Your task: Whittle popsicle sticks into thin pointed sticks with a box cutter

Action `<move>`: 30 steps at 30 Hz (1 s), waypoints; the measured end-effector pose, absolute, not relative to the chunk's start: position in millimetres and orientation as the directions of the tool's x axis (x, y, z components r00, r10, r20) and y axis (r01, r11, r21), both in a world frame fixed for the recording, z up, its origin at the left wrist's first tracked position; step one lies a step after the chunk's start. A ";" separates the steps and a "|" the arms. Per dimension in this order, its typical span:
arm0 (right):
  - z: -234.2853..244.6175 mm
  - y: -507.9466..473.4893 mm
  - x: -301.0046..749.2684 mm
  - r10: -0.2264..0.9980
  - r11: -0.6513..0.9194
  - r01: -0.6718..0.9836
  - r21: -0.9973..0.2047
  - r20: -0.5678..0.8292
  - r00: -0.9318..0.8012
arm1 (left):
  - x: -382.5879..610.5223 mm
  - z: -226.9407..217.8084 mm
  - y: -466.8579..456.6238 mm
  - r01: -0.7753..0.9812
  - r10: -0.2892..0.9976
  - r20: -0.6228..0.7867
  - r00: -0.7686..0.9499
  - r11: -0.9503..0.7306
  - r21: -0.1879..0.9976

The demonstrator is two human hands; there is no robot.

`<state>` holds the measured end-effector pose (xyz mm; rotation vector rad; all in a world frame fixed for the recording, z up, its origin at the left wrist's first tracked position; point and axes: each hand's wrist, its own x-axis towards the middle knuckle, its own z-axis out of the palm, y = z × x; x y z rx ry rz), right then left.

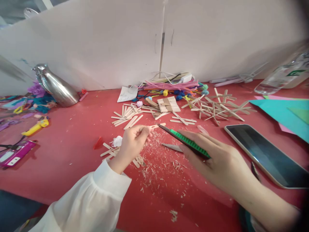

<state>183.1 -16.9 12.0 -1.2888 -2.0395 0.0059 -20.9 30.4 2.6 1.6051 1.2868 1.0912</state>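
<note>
My left hand pinches a wooden craft stick between thumb and fingers, above the red table. A small notch or hole seems to show in the stick near my fingertips. My right hand is closed round a green and black utility knife. Its blade tip points up and left and meets or overlaps the stick; whether it cuts in, I cannot tell. Beneath my right hand a pointed metal blade lies on the table, its other end hidden. Wood shavings are scattered below both hands.
Loose craft sticks lie behind my hands, beside a banded stick bundle and pink pipe cleaners. A phone and coloured paper are at right. A metal jug and yellow glue gun stand left.
</note>
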 end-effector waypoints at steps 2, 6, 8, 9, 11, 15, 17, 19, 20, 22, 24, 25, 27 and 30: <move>11.3 -17.7 184.0 0.763 0.512 0.807 -0.296 0.587 -0.269 | -19.7 3.5 29.8 0.325 0.980 0.181 0.084 -0.198 0.925; 11.4 -17.5 184.1 0.785 0.498 0.799 -0.336 0.565 -0.252 | -18.3 8.9 25.7 0.377 0.960 0.268 0.084 -0.279 0.883; 12.7 -17.7 183.3 0.801 0.504 0.780 -0.370 0.539 -0.262 | -18.3 11.6 23.5 0.390 0.950 0.297 0.098 -0.311 0.866; 13.4 -18.0 182.9 0.799 0.511 0.776 -0.370 0.537 -0.270 | -18.4 12.6 22.6 0.394 0.947 0.305 0.101 -0.319 0.862; 14.5 -18.4 182.4 0.785 0.520 0.785 -0.338 0.551 -0.282 | -18.6 13.5 21.2 0.402 0.945 0.309 0.102 -0.324 0.857; 15.4 -18.9 182.7 0.738 0.526 0.815 -0.244 0.606 -0.295 | -18.9 13.8 20.3 0.408 0.943 0.319 0.093 -0.329 0.852; 16.1 -18.7 182.7 0.719 0.538 0.813 -0.222 0.623 -0.306 | -19.1 14.2 20.3 0.410 0.942 0.321 0.094 -0.331 0.850; 17.1 -18.4 182.0 0.709 0.548 0.808 -0.216 0.633 -0.312 | -19.6 14.6 20.4 0.419 0.943 0.320 0.092 -0.328 0.847; 17.5 -18.2 181.5 0.705 0.552 0.805 -0.216 0.636 -0.313 | -19.9 14.6 20.5 0.424 0.944 0.318 0.088 -0.324 0.845; 17.8 -17.8 180.4 0.693 0.561 0.800 -0.214 0.649 -0.314 | -20.6 14.1 20.7 0.427 0.946 0.313 0.086 -0.319 0.846; 17.4 -17.4 179.3 0.683 0.573 0.793 -0.204 0.654 -0.326 | -21.1 12.9 20.7 0.408 0.949 0.300 0.093 -0.311 0.858; 17.0 -17.2 178.9 0.679 0.578 0.792 -0.197 0.655 -0.333 | -21.2 12.2 20.6 0.392 0.951 0.293 0.098 -0.308 0.867; 15.9 -17.2 178.3 0.673 0.582 0.793 -0.180 0.654 -0.345 | -21.1 11.1 20.1 0.361 0.954 0.282 0.102 -0.300 0.883; 14.2 -18.7 178.3 0.658 0.568 0.812 -0.135 0.666 -0.351 | -20.1 10.5 18.4 0.342 0.960 0.264 0.095 -0.281 0.897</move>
